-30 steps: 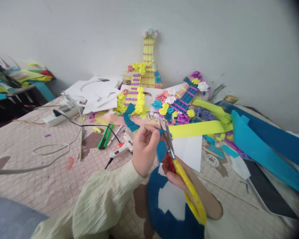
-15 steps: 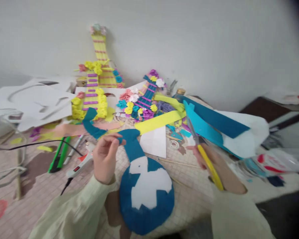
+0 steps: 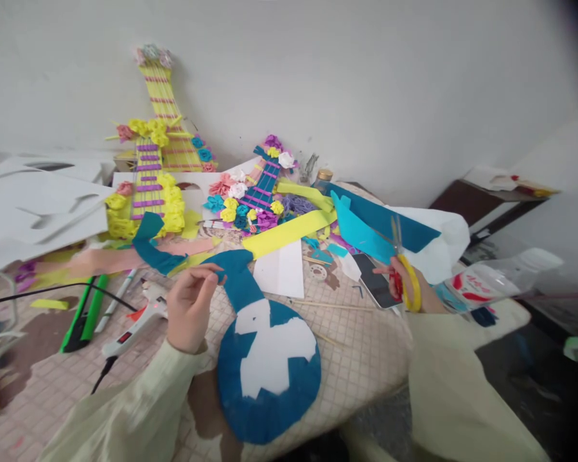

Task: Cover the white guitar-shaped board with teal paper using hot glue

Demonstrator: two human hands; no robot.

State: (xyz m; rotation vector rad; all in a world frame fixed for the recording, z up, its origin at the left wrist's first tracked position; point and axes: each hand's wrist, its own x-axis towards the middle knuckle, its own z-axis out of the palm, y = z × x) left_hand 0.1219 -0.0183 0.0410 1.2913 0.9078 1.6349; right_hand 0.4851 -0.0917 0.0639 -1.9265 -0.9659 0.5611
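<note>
My right hand [image 3: 419, 292] is closed round the handles of scissors [image 3: 411, 279], yellow and red, with the blades pointing up and away. They are above the right side of the table, near a phone [image 3: 378, 282] and a light blue paper strip [image 3: 363, 231]. My left hand [image 3: 190, 308] has thumb and fingers pinched; what is between them is too small to make out. It hovers beside the neck of a guitar-shaped cutout [image 3: 301, 391], covered in dark blue paper with bare white at its middle. A curled dark blue strip [image 3: 149, 247] lies behind that hand.
A white glue gun [image 3: 130, 333] and a green utility knife [image 3: 84, 314] lie at left. Decorated paper instruments [image 3: 149, 170] lean at the back wall. White board offcuts [image 3: 52, 212] are back left. A yellow strip [image 3: 289, 231] crosses the middle. A plastic bottle [image 3: 486, 282] lies at right.
The view has swung right, so the table's things sit further left. My right hand has turned the scissors more upright and away from the light blue strip, uncovering the phone. My left hand stays pinched.
</note>
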